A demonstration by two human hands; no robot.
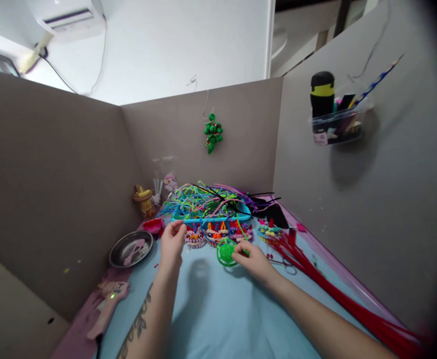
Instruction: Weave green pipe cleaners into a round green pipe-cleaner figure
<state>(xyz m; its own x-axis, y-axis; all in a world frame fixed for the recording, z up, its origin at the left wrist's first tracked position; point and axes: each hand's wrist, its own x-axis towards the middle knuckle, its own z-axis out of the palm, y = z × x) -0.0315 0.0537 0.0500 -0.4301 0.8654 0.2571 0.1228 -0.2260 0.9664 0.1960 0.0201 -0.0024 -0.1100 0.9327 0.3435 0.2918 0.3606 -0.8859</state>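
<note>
My right hand [251, 259] pinches the edge of a bright green round piece [226, 253], which looks like a spoked ring bent from fuzzy stems. It is held just above the blue table cover [203, 319]. To its left, my left hand [172, 243] is raised with thumb and fingers together; whatever is between the fingertips, if anything, is too small to make out. Behind both hands stand several colourful beaded-looking pieces [217, 233] in a row. A blue tray [211, 219] heaped with multicoloured fuzzy stems [196, 199] lies beyond them.
A metal bowl [130, 249] and a pink glue gun [108, 309] lie on the left. Scissors [288, 267] and a long red bundle of stems [327, 291] lie on the right. Grey partitions [203, 169] surround the table; a clear bin [336, 127] hangs on the right one.
</note>
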